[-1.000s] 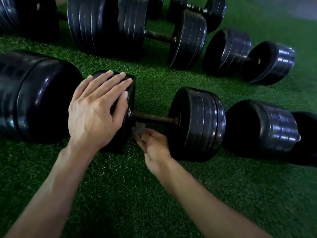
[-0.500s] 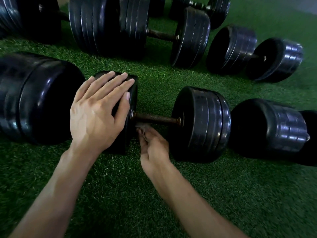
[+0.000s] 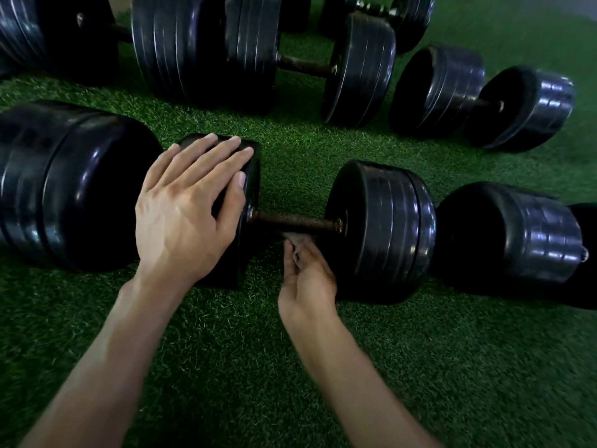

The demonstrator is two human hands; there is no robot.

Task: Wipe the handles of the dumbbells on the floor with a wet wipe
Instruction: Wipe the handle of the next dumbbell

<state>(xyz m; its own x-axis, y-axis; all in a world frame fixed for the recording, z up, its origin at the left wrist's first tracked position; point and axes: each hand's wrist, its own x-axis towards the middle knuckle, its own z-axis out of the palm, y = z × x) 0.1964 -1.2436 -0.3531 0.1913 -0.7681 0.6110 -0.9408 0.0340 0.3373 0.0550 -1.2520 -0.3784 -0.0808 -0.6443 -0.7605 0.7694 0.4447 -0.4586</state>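
Left hand point(image 3: 185, 218) lies flat, fingers straight and close together, palm down on top of the left weight stack point(image 3: 239, 208) of the near dumbbell; thumb runs down the stack's inner face toward the bar. Right hand point(image 3: 307, 279) sits at 6 o'clock from the handle point(image 3: 294, 222), fingers curled and pinching a crumpled grey wet wipe point(image 3: 298, 242); the wipe's upper edge is at the underside of the handle, about its middle, and whether it presses the metal I cannot tell. Handle is dark, rust-brown, rough-looking, horizontal between the left stack and the right weight stack point(image 3: 384, 227). The dumbbell rests on green artificial turf point(image 3: 290, 367). Other black dumbbells around it: one large end point(image 3: 64, 185) at 9 o'clock, just beside the left stack; one point(image 3: 513, 234) at 3 o'clock, close to the right stack; one with a rusty bar point(image 3: 307, 66) at 12 o'clock; one smaller point(image 3: 481, 98) at 2 o'clock; more along the top edge, cut off. No legible brand, label or numbers on any plate; surfaces show only glossy highlights. Some motion blur on the right forearm.
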